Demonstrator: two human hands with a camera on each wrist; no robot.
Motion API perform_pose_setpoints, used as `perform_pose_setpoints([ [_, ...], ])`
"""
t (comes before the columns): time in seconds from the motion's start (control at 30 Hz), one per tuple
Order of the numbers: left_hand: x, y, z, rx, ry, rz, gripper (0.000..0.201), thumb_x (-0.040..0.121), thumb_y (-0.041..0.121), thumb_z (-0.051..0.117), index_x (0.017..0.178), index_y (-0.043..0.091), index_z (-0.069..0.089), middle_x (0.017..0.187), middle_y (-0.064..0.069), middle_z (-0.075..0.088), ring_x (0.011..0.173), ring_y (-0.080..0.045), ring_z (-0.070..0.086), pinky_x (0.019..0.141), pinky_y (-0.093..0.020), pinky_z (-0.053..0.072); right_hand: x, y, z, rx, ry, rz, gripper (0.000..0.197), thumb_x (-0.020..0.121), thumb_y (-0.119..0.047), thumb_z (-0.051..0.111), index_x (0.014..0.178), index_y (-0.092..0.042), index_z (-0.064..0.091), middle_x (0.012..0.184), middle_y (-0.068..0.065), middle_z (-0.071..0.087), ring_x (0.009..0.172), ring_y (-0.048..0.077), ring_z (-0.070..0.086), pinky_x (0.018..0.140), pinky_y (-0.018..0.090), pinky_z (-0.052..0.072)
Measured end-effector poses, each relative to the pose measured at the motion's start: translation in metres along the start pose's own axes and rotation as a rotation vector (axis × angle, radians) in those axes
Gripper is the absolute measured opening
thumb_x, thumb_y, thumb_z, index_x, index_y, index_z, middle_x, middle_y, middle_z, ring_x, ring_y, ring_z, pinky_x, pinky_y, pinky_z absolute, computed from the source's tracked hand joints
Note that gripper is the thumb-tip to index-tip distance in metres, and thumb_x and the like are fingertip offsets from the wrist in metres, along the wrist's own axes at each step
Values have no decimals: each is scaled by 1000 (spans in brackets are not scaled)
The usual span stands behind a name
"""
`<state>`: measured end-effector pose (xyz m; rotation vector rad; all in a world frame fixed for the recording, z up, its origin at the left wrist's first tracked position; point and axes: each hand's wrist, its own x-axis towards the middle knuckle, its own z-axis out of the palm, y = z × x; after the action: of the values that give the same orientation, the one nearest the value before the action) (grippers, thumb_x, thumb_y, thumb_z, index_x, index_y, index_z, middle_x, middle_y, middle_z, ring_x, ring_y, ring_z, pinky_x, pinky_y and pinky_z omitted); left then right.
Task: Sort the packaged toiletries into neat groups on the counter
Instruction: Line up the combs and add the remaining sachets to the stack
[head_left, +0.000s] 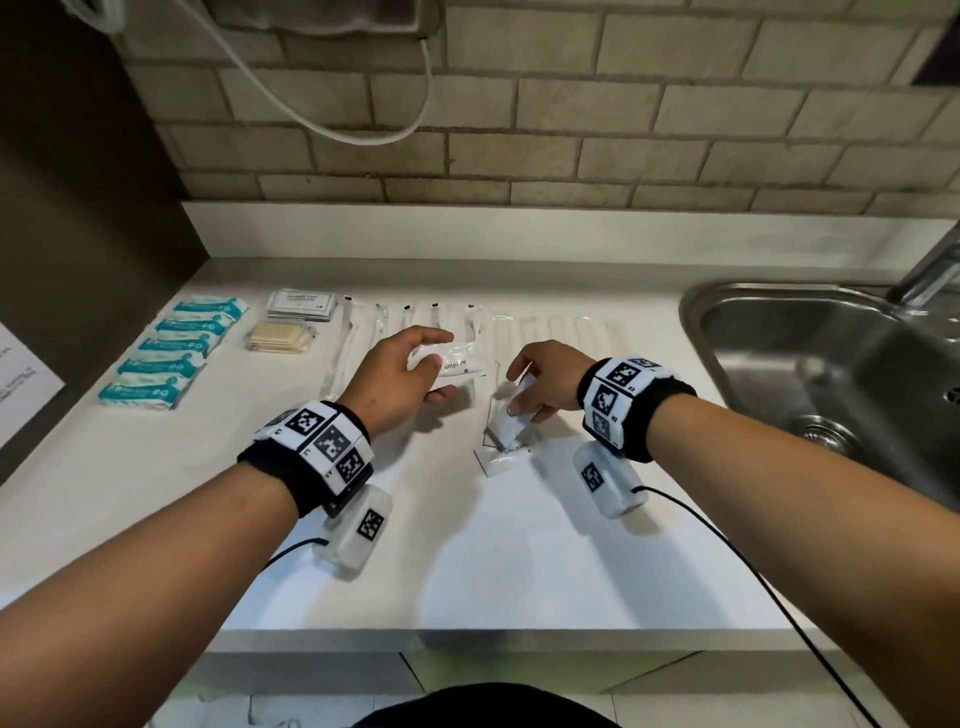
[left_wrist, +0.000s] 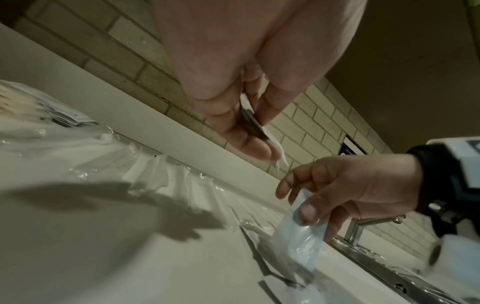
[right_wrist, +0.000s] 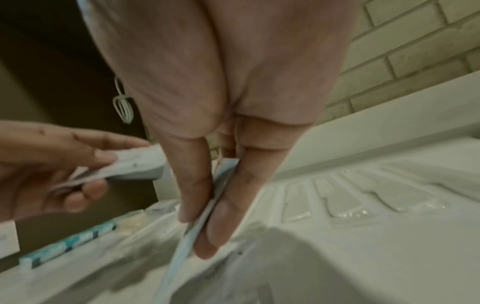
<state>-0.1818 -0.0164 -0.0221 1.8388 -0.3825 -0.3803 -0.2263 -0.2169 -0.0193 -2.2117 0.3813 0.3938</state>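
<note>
While flanked by teal packets (head_left: 171, 347) on the counter (head_left: 467, 545) and a sink (head_left: 831, 364). Left grip (head_left: 400, 374) pinched around a toothpaste sachet (head_left: 460, 366), raised. Right grip (head_left: 545, 382) grasped another sachet (head_left: 511, 421), tilted.

toothpaste packet (head_left: 457, 366): white, held aloft | second toothpaste packet (head_left: 511, 423): tilted, gripped above counter (head_left: 519, 545)

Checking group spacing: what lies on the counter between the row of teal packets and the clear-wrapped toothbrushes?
In the head view, two small stacks: black-bordered sachets behind, beige packets in front.
</note>
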Motion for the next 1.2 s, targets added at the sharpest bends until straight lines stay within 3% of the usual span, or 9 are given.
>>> perform_pose_setpoints([
  [0.17, 1, -2, -6, 13, 1, 6, 26, 100, 6, 48, 115, 23, 62, 115, -2, 57, 83, -31, 74, 83, -40, 59, 17, 1, 15, -192, -12, -3, 38, 70, -3, 83, 101, -9, 61, 94, 5, 64, 72, 22, 65, 59, 28, 56],
  [0.27, -1, -4, -7, 59, -15, 10, 27, 99, 7, 50, 112, 27, 62, 116, -3, 58, 81, -32, 74, 83, -45, 59, 22, 4, 20, -343, 6, -53, 49, 64, -15, 88, 106, -16, 62, 103, 0, 66, 78, 17, 62, 58, 23, 47],
  [0.4, 0, -6, -8, 108, -22, 18, 28, 99, 9, 51, 113, 30, 63, 124, -6, 58, 80, -32, 74, 81, -48, 59, 26, 3, 24, -562, -14, -89, 65, 59, -33, 90, 115, -16, 60, 108, 1, 62, 97, 23, 62, 81, 33, 53],
  [0.6, 4, -4, -8, 119, -35, 21, 27, 99, 10, 51, 115, 28, 63, 122, -4, 58, 77, -32, 73, 77, -48, 60, 25, 1, 22, -638, -97, -105, 49, 56, -43, 88, 92, -15, 71, 85, 1, 72, 76, 20, 68, 54, 20, 47],
  [0.8, 9, -6, -5, 110, -55, 30, 27, 99, 7, 50, 117, 22, 63, 122, -3, 57, 79, -32, 74, 80, -42, 60, 19, 4, 23, -686, -149, -127, 69, 48, -51, 89, 101, -15, 65, 95, -1, 66, 84, 20, 65, 52, 22, 44],
  [0.9, 11, -7, -3, 86, -75, 29, 27, 100, 5, 49, 116, 21, 62, 123, -4, 56, 83, -33, 74, 83, -45, 59, 21, 9, 24, -707, -146, -130, 67, 45, -54, 89, 95, -18, 62, 94, -1, 64, 82, 19, 64, 56, 26, 48],
  [0.97, 12, -8, -2, 86, -77, 29, 27, 100, 6, 50, 116, 22, 62, 121, -3, 56, 83, -34, 74, 84, -47, 59, 21, 9, 25, -680, -144, -116, 62, 47, -48, 90, 91, -20, 57, 90, -3, 63, 80, 19, 63, 63, 31, 53],
  [1.07, 14, -9, 1, 90, -77, 36, 27, 99, 7, 50, 115, 24, 63, 120, -2, 57, 82, -36, 73, 83, -47, 59, 19, 11, 27, -647, -143, -59, 73, 48, -43, 91, 104, -21, 49, 96, -5, 60, 89, 21, 62, 79, 39, 56],
  [1.2, 16, -11, 3, 100, -78, 45, 27, 99, 6, 50, 115, 24, 63, 120, -4, 57, 79, -33, 73, 79, -40, 60, 18, 10, 24, -586, -136, -44, 61, 55, -41, 90, 103, -21, 59, 91, -7, 63, 87, 19, 62, 65, 26, 48],
])
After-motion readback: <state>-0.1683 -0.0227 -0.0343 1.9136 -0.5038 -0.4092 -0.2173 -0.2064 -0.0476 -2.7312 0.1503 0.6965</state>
